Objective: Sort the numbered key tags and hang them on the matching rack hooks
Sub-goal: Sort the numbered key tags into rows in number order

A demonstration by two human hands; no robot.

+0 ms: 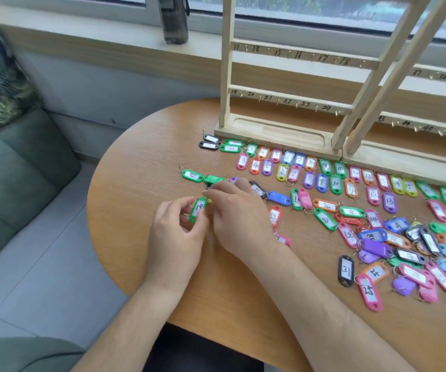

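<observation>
step in hand: sorting, by my judgement; tags are being laid out in number order on the table [146, 146] and no hook on the rack [270, 130] carries a tag in view.
left hand [175, 232]: fingers curled, thumb and forefinger pinching a green tag marked 18 [199, 208], held tilted just above the tabletop.
right hand [239, 210]: palm down over the table, fingers bent and reaching toward the 18 tag; something yellow shows at the fingertips, but whether it is gripped cannot be told.
sorted rows: pairs from 1 upward run left to right just in front of the rack base [275, 138], two tags per number.
nearby tag: a green tag marked 19 [192, 175] lies flat, just beyond the hands.
unsorted heap [417, 251]: many mixed tags piled at the right, some face down or overlapping.
rack numbers: 19 to 24 readable on the lower bar, 14 to 18 above.
next move: likely placing 18 with its row; this calls for reading each label and keeping rings untangled.
</observation>
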